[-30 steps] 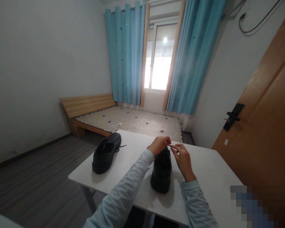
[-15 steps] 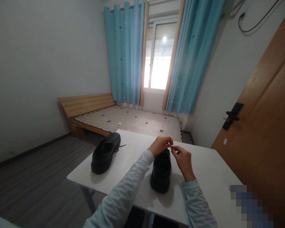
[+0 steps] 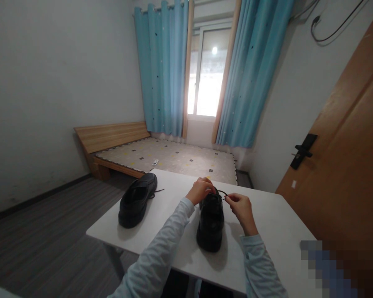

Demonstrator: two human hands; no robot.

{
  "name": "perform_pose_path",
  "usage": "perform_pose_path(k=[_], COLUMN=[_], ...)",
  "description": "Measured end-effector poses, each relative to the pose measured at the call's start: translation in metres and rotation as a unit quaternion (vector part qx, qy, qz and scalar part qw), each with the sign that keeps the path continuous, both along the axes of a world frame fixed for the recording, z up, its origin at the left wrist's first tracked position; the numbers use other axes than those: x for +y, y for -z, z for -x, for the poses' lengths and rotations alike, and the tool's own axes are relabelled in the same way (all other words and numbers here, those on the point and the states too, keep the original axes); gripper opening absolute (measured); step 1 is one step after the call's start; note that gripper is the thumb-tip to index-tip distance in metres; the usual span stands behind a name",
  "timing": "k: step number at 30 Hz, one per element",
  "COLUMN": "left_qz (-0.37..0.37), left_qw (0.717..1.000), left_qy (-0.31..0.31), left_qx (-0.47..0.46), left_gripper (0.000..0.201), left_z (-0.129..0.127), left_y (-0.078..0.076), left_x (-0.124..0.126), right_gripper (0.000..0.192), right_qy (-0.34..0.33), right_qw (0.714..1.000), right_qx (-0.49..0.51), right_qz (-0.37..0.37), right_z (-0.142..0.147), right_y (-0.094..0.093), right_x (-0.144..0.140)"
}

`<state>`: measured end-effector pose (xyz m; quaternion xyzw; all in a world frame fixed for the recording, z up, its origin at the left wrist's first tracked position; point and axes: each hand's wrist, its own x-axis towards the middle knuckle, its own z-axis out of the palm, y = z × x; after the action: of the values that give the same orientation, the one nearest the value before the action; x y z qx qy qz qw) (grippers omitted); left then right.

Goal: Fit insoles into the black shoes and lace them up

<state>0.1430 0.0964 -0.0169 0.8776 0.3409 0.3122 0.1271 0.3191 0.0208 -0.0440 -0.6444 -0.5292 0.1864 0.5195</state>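
"Pinching what is the right hand seen?"
"A black lace, arched from the far end of the black shoe, which is set on the white table, heel nearest."
"And the left hand?"
"It is placed at the toe; whether anything is gripped cannot be told."

Room: bedroom, evidently in a home. Bed, eleven o'clock: wooden headboard, patterned mattress. Window, twelve o'clock: white, with pair of spotted blue curtains, one either side. Door, two o'clock: brown, black handle. Floor, ten o'clock: grey, plank-patterned. Walls: plain, pale.
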Motion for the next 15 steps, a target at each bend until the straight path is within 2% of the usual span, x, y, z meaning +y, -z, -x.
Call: perform_pose_path(k=[7,15], left_qz=[0.004,-0.008], left_qw=[0.999,0.995], left_qy=[-0.022,-0.026], left_qx=[0.048,0.092], left_gripper=[0.023,0.020], left_z=[-0.0009,-0.0035], left_y=[0.0019,-0.0033], left_x=[-0.0026,-0.0088], right_gripper=[0.026,0.015], right_qy=[-0.025,-0.066], right_qw=[0.999,0.984], right_qx=[0.042,0.167], right_qz=[0.013,0.023], right_z=[-0.0001,0.0012], right_y=[0.0028,0.0095], right_x=[0.0008,0.0047])
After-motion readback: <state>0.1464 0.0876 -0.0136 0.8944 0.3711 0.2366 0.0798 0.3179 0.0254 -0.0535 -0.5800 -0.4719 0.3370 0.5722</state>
